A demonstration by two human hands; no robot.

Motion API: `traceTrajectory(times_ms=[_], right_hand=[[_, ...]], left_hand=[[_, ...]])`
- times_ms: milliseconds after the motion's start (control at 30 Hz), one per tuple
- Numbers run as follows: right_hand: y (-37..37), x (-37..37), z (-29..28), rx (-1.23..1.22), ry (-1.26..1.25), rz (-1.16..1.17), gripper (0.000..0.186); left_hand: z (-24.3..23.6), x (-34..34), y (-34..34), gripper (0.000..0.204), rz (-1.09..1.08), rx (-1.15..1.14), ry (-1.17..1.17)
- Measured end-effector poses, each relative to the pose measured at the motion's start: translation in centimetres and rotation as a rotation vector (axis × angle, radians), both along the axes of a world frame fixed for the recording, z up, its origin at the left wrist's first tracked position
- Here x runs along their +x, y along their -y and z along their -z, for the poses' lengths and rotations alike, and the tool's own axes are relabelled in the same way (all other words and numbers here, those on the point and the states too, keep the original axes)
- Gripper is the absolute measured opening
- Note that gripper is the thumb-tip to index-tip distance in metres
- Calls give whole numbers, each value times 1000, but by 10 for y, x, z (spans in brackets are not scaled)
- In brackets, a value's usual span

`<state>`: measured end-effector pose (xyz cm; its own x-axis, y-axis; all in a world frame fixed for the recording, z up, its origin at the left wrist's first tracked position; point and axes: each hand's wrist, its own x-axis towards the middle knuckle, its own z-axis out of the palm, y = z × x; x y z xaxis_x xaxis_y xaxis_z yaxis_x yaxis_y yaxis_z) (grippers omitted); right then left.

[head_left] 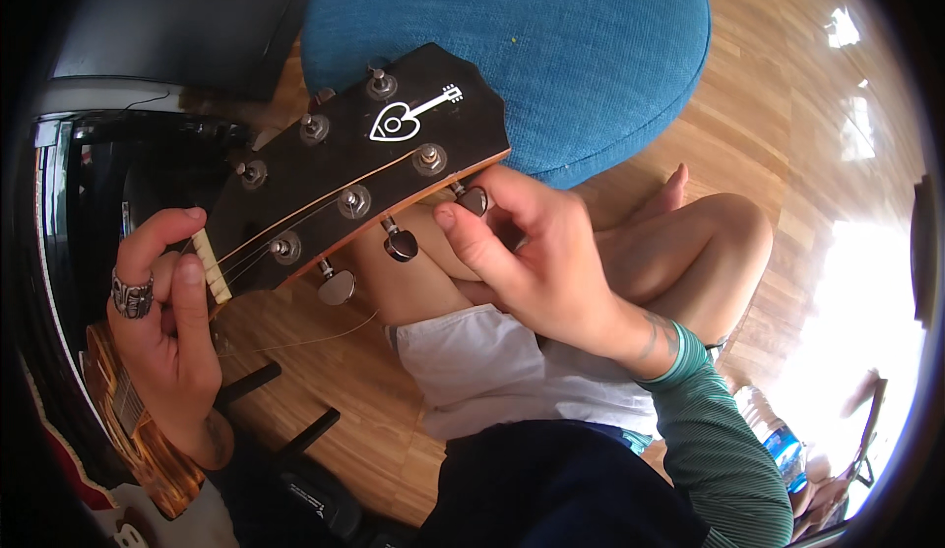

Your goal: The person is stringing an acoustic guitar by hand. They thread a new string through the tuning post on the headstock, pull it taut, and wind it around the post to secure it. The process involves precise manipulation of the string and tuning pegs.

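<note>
A guitar's black headstock (335, 169) with a white heart-and-guitar emblem slants across the middle. My left hand (162, 322), with a broad silver ring, is closed on the strings beside the pale nut (210, 264). How many strings its thumb and bent index finger catch is hidden. With thumb and fingers, my right hand (546, 262) grips the tuning peg (472, 199) nearest the headstock's tip. A bronze string (320, 196) runs from the nut to that peg's post (429, 159). Thinner strings lead to the near-side posts; the far-side posts (381, 84) show no string.
Beyond the headstock stands a round blue fabric pouf (591, 56). A loose string end (305, 342) curls below the tuning pegs. The wooden guitar body (162, 459) lies lower left. Dark furniture (177, 31) stands at left; a plastic bottle (783, 450) sits lower right.
</note>
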<state>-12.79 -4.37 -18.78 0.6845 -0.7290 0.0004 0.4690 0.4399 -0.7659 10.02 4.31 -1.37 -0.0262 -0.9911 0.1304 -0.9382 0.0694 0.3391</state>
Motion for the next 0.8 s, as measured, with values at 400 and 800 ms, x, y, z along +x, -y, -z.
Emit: traceTrajectory(times_ms=[400,800], right_hand=[[4,0,6,368,356,-334,55],[15,-11,17,352,242,-367,60]], left_hand=[[7,4,2,29,51,-42,12],[12,-5,7,28,24,-43,-65]])
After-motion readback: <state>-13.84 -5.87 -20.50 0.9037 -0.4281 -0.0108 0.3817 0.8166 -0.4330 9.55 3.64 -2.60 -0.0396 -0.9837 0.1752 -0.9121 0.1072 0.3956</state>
